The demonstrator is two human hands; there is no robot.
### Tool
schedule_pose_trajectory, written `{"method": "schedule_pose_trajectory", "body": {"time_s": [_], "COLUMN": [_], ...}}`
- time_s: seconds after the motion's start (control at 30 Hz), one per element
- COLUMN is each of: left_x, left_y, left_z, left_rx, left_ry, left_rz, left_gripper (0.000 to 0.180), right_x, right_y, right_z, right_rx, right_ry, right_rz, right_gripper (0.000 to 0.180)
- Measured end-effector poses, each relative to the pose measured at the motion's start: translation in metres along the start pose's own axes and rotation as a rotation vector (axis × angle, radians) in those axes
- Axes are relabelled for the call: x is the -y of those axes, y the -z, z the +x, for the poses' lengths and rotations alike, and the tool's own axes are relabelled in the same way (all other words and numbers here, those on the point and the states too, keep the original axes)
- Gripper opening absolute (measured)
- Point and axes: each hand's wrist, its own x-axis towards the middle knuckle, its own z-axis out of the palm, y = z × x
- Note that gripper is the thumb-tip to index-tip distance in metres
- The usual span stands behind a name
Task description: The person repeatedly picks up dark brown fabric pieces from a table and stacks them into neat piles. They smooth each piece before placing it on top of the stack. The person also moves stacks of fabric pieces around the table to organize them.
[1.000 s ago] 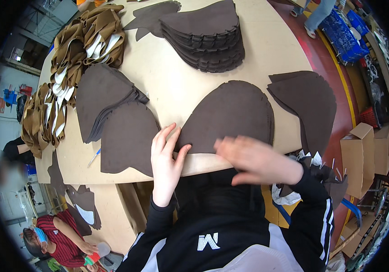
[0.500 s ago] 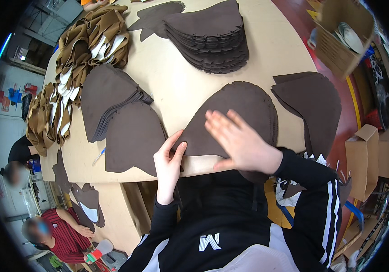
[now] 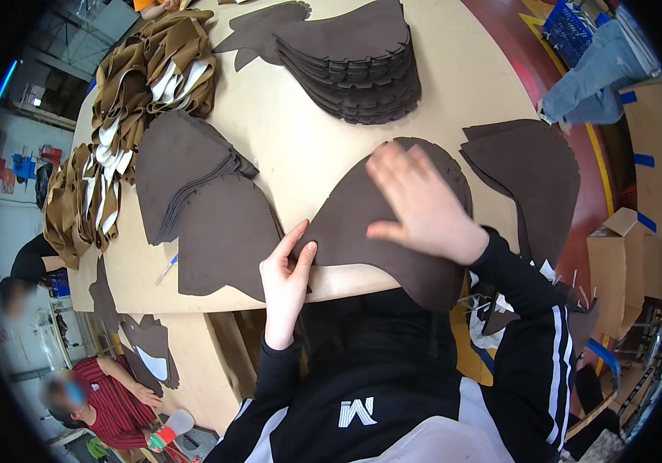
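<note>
A dark brown cut sheet piece (image 3: 346, 231), rounded at its far end and notched along the rim, lies before me near the table's front edge. My left hand (image 3: 286, 270) pinches its left tip between thumb and fingers. Over the upper part of the same piece is my right hand (image 3: 422, 202), fingers stretched out and thumb apart, slightly blurred; it holds nothing. Whether its palm touches the sheet I cannot tell. To the left lies a fanned pile of similar brown pieces (image 3: 227, 231), and to the right a few more brown pieces (image 3: 535, 170).
A tall stack of brown pieces (image 3: 350, 77) stands farther back on the pale table (image 3: 308, 154). Tan and white bundles (image 3: 126, 116) heap at the left, near a small blue-handled tool (image 3: 167, 268). Cardboard boxes (image 3: 616, 266) and a person in jeans (image 3: 597, 73) are at the right.
My right hand has slid away from me toward the piece's rounded far end. My left hand keeps its place. At the far right, a person in jeans now shows where an open carton was.
</note>
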Motion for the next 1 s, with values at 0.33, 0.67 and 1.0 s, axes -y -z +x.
{"method": "schedule_pose_trajectory", "body": {"time_s": [0.33,0.67,1.0], "left_x": [-0.022,0.013,-0.017], "left_y": [0.04,0.147,-0.001], "left_z": [-0.018,-0.013,-0.006], "left_rx": [-0.233,-0.565,-0.036], "left_ry": [0.034,-0.071,-0.333], "left_rz": [-0.043,0.519,0.472], "left_gripper": [0.03,0.039,0.048], "right_x": [0.039,-0.006,0.054], "right_y": [0.038,0.009,0.01], "right_z": [-0.035,-0.012,-0.069], "right_rx": [0.754,0.031,0.378], "right_ry": [0.414,-0.055,0.381], "right_rz": [0.94,0.016,0.576], "right_gripper": [0.067,0.088,0.078]}}
